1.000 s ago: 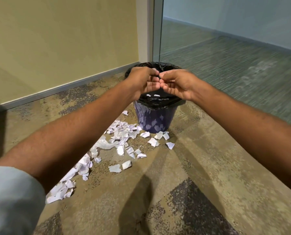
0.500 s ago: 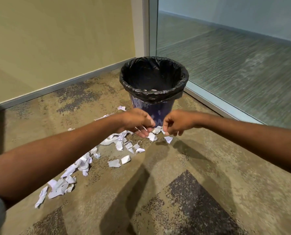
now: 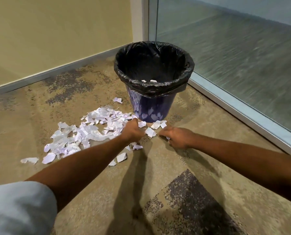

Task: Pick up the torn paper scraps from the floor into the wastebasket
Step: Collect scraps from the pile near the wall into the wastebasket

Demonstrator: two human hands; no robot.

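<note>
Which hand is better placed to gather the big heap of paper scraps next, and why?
Left. The left hand lies at the edge of the heap, which spreads to its left; the right hand is farther off, beside only a few loose pieces near the wastebasket.

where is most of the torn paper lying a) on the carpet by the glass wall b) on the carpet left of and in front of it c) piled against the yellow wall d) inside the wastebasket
b: the scraps spread over the carpet left of the wastebasket
</note>
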